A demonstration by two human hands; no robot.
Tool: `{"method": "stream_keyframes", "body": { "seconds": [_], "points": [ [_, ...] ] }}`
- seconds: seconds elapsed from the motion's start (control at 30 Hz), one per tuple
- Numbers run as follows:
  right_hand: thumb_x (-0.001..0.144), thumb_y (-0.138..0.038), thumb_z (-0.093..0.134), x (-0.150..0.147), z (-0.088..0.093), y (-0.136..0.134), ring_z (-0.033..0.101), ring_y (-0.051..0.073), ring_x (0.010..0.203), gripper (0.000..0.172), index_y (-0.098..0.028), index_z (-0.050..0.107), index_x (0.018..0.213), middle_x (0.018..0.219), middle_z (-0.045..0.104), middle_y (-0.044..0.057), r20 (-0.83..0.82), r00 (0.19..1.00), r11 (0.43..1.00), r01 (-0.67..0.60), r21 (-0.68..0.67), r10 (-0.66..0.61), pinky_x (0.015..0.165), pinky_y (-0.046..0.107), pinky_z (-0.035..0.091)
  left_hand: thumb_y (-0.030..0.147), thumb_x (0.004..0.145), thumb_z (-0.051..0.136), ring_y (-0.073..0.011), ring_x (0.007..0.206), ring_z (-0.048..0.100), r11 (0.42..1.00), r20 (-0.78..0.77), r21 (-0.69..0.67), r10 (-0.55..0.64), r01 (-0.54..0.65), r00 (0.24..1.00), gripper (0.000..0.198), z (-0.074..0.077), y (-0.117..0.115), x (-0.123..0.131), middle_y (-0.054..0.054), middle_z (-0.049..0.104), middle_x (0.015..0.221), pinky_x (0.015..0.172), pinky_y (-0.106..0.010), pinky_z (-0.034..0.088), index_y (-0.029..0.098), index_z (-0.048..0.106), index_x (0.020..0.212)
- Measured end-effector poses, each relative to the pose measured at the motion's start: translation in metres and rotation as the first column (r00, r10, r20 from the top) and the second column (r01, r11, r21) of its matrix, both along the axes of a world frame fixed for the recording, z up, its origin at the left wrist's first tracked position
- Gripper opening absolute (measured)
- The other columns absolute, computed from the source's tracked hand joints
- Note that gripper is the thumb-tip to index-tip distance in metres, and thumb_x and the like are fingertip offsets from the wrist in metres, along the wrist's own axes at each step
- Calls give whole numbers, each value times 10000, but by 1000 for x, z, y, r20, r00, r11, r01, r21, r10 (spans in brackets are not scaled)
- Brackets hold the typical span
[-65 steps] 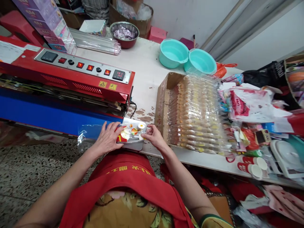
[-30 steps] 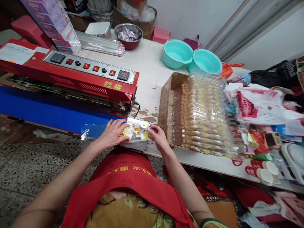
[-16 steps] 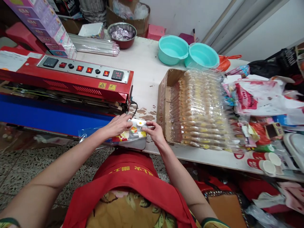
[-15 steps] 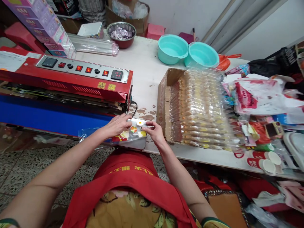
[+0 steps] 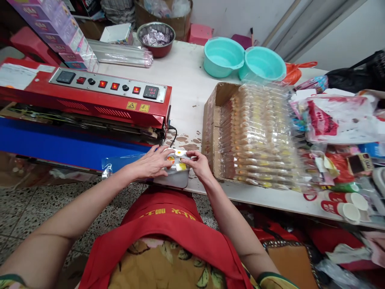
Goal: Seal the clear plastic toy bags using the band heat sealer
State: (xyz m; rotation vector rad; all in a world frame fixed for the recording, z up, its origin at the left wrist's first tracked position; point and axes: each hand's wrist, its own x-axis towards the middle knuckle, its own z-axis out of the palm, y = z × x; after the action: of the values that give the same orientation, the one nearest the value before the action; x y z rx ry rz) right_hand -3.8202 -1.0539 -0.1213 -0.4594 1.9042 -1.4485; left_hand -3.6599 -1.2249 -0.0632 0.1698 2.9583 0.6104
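My left hand (image 5: pixel 152 162) lies spread over the left part of a clear plastic bag (image 5: pixel 112 165), its fingers stretched and apart. At the bag's right end, my right hand (image 5: pixel 199 163) pinches the edge between thumb and fingers. Small flat pieces show between the hands: a white one with a yellow centre like a fried egg (image 5: pixel 179 152), a round orange and green one (image 5: pixel 171 159), and a yellow and white one (image 5: pixel 181 166). My left fingers partly cover these pieces. Beneath them is a greyish plate (image 5: pixel 177 180) at the table's front edge.
On the left stands a red sealing machine (image 5: pixel 120 102) with a blue conveyor belt (image 5: pixel 69 144). To the right, a cardboard box (image 5: pixel 210 120) holds rows of filled clear packs (image 5: pixel 261 132). Two turquoise basins (image 5: pixel 224 60), a metal bowl of sachets (image 5: pixel 156 40) and paper cups (image 5: pixel 341 208) stand around.
My left hand has spread its fingers and now covers more of the left pieces. My right hand stays pinched at the bag's right end. The whole view has shifted slightly.
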Motion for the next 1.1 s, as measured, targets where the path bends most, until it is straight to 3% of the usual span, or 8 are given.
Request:
{"method": "stream_keyframes", "body": {
  "seconds": [0.13,0.23,0.4,0.53,0.63,0.8,1.1],
  "points": [
    [441,-478,870,1,-1,0,415,78,572,547,-170,671,847,863,624,17,-4,1000,1000,2,5,-2,534,239,357,427,865,598,-311,1381,280,996,44,5,-88,88,995,241,1,-5,3,-50,369,1486,1070,-502,308,309,653,1068],
    [435,-481,872,1,0,0,430,83,582,539,-175,681,835,861,636,19,-12,1000,1000,1,-10,-1,541,242,375,488,865,574,-332,1398,256,997,54,-66,-38,42,998,292,2,-5,6,-72,374,1491,1082,-534,291,268,648,1042],
    [420,-450,883,2,0,0,428,86,577,518,-174,683,809,772,611,-6,9,1000,999,9,-33,-9,551,250,375,554,839,578,-374,1431,191,983,19,-173,66,-62,998,397,1,-6,5,-132,346,1521,1117,-625,157,184,651,964],
    [425,-440,885,2,-2,1,429,93,582,509,-175,690,813,756,606,-9,7,1000,999,0,-34,0,563,260,371,332,919,497,-331,1437,209,992,12,-100,74,-72,997,210,1,-12,1,-72,378,1511,1124,-578,190,208,666,910],
    [424,-448,884,1,-4,1,428,99,581,516,-177,699,822,728,601,-14,11,1000,1000,0,-32,0,565,263,371,244,896,513,-318,1439,194,999,1,-48,25,-25,1000,171,5,-16,-2,-32,424,1478,1119,-555,211,239,683,877],
    [468,-490,866,2,-1,1,466,129,630,472,-193,736,811,748,600,4,-68,998,998,-14,-59,10,612,287,402,315,875,574,-307,1349,303,1000,-50,-11,7,-8,999,157,12,-13,-10,-34,463,1416,1037,-496,323,270,724,879],
    [718,-651,675,7,18,-4,581,221,923,428,-285,771,919,908,675,40,-227,959,975,-199,-103,171,879,379,442,325,888,564,-248,1163,450,969,-236,181,211,-170,949,177,-3,4,-37,-64,547,1239,984,-429,400,240,720,888]
  ]
}}
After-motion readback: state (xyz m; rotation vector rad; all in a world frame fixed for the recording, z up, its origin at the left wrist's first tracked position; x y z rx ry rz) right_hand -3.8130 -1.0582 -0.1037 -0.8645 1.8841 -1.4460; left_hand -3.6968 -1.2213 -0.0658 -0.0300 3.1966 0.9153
